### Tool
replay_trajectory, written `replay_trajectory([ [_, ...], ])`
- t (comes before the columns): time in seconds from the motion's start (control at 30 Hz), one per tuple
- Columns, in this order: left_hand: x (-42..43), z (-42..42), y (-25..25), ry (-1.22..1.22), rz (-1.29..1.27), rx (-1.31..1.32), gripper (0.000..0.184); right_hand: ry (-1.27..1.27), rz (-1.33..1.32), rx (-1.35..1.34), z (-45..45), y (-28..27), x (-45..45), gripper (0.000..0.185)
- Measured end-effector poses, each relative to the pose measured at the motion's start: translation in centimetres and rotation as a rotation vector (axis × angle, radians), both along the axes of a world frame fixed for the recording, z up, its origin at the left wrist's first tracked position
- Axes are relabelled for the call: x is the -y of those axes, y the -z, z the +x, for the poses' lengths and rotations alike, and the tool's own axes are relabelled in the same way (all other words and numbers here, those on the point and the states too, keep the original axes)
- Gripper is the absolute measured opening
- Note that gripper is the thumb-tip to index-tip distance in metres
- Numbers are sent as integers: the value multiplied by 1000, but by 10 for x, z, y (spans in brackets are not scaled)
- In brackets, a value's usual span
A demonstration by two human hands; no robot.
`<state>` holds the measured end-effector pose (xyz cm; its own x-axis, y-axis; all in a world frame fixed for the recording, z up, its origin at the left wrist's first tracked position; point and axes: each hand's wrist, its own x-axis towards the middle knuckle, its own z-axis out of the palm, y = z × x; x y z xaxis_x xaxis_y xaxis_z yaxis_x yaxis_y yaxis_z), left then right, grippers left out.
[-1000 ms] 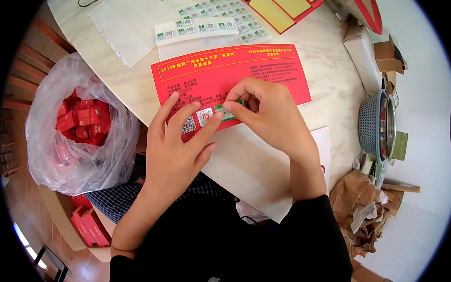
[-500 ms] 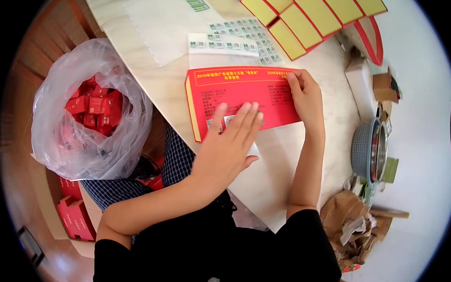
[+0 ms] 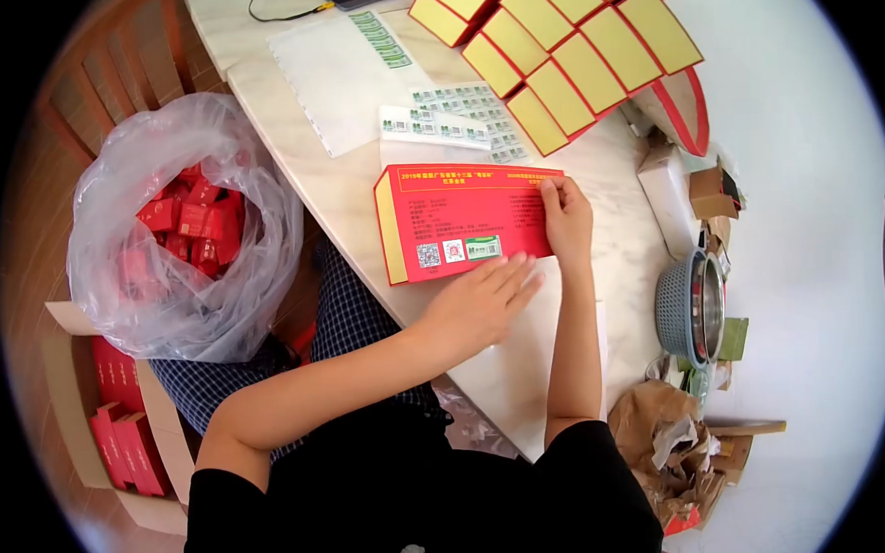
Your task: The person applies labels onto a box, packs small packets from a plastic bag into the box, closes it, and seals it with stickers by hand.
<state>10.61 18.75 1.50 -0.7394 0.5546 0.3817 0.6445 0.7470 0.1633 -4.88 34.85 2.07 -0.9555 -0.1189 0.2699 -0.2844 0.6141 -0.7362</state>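
A red box (image 3: 459, 203) with gold lettering, printed text and a yellow side lies on the table. Along its lower part show a QR code, a small round-patterned mark and a green-and-white sticker (image 3: 482, 248). My right hand (image 3: 564, 219) grips the box's right end, thumb on the printed face. My left hand (image 3: 487, 299) is open and palm down, its outstretched fingers by the box's lower edge, just below the sticker. Beyond the box lie sticker sheets (image 3: 437, 127) with rows of similar green-and-white labels.
A plastic bag (image 3: 100, 240) of small red packets stands at the left, above a carton (image 3: 72, 406) with red boxes. Stacked yellow-and-red boxes (image 3: 591, 71) stand at the back right. A strainer basin (image 3: 676, 307) and brown paper (image 3: 652, 415) are at the right.
My left hand has slid down off the printed face, uncovering the QR code and the green-and-white sticker. My right hand still holds the right end. The whole view has shifted.
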Motion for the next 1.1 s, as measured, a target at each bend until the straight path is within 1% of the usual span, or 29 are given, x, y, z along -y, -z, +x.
replay_trajectory([
  [0.03, 6, 6, -4, 13, -2, -12, 73, 22, -2, -49, 4, 0, 3, 24],
  [0.1, 19, 22, -10, 438, 455, 760, 66, 62, -54, -39, 13, -1, 2, 20],
  [0.13, 23, 22, -4, 436, 449, 425, 59, 72, -62, -54, 18, -4, 1, 20],
  [0.17, 35, 23, -1, 445, 438, 419, 59, 153, -125, -200, 27, -6, 0, 19],
  [0.2, 53, 21, -9, 371, 567, 295, 57, 228, -187, -343, 36, -8, 0, 19],
  [0.23, 70, 18, -18, 291, 696, 165, 55, 308, -227, -296, 40, -3, -11, 24],
  [0.3, 95, 12, -32, -67, 1002, 286, 54, 406, -247, -298, 47, 16, -28, 34],
  [0.33, 102, 3, -25, -70, 1002, 265, 54, 423, -267, -135, 52, 25, -35, 39],
  [0.37, 104, -11, -7, -228, 1050, 246, 55, 437, -283, 30, 59, 32, -41, 45],
  [0.4, 104, -21, 10, -388, 1098, 232, 57, 406, -344, 138, 66, 37, -42, 48],
  [0.43, 103, -28, 27, -389, 1103, 213, 57, 375, -404, 242, 71, 40, -40, 51],
  [0.47, 100, -35, 43, -356, 1094, 279, 62, 305, -504, 222, 77, 38, -32, 49],
  [0.5, 98, -35, 50, -320, 1081, 353, 68, 301, -506, 213, 80, 34, -25, 49],
  [0.53, 95, -29, 47, -323, 1035, 317, 75, 291, -578, 208, 82, 30, -19, 48],
  [0.57, 89, -20, 48, -361, 963, 305, 78, 281, -653, 205, 86, 26, -16, 48],
  [0.6, 86, -13, 50, -332, 973, 294, 81, 280, -656, 200, 90, 21, -14, 48],
  [0.67, 82, -3, 55, -307, 993, 313, 89, 322, -921, 246, 93, 12, -8, 53],
  [0.7, 79, 5, 51, -303, 1025, 361, 92, 300, -935, 240, 95, 5, 0, 53],
  [0.77, 70, 19, 41, -255, 1084, 317, 95, 314, -1092, 127, 100, -10, 14, 56],
  [0.8, 64, 24, 38, -242, 1120, 274, 97, 281, -1127, 54, 101, -16, 20, 57],
  [0.83, 57, 27, 36, -226, 1158, 235, 99, 272, -1132, 47, 105, -21, 24, 57],
  [0.87, 52, 30, 32, -203, 1181, 232, 103, 211, -1165, 29, 111, -27, 28, 56],
  [0.9, 41, 29, 33, -125, 1397, 318, 109, 149, -1199, 9, 117, -36, 36, 56],
  [0.93, 32, 27, 23, -60, 1495, 293, 113, 117, -1163, -16, 131, -52, 54, 59],
  [0.97, 27, 26, 14, -21, 1541, 282, 115, 118, -1169, -24, 140, -55, 64, 59],
  [1.0, 22, 24, 4, 19, 1586, 270, 118, 37, -1147, -67, 149, -53, 71, 61],
  [1.03, 23, 17, -4, 42, 1492, 101, 119, -44, -1120, -110, 156, -55, 76, 63],
  [1.07, 29, 11, -16, 56, 1439, 11, 119, -109, -1163, -104, 159, -59, 79, 65],
  [1.1, 36, 5, -28, 68, 1388, -80, 120, -115, -1166, -112, 153, -65, 76, 65],
])
